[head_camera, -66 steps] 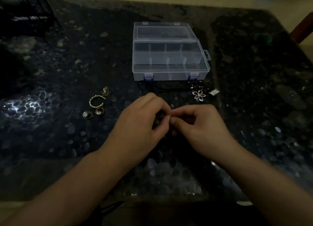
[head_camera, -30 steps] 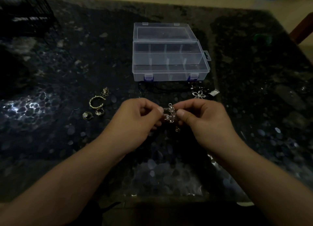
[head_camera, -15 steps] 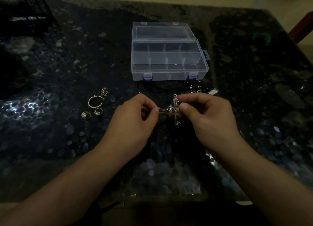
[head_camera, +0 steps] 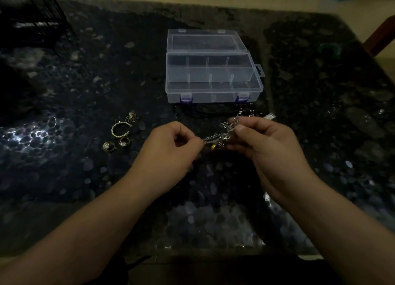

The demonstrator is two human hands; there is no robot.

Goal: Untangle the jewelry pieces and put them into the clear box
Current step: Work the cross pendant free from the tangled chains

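Two hands hold a tangled silver chain (head_camera: pixel 222 135) in the air above the dark pebbled table (head_camera: pixel 85 177), in front of the clear box (head_camera: pixel 213 90). The left hand (head_camera: pixel 171 150) pinches one end between thumb and curled fingers; the right hand (head_camera: pixel 265 148) grips the bunched links near its thumb. Both forearms reach in from the near edge. The box sits lid open, its compartments showing. Gold rings (head_camera: pixel 116 144) and an open bangle (head_camera: pixel 120 130) lie to the left. Pale floor shows beyond the table.
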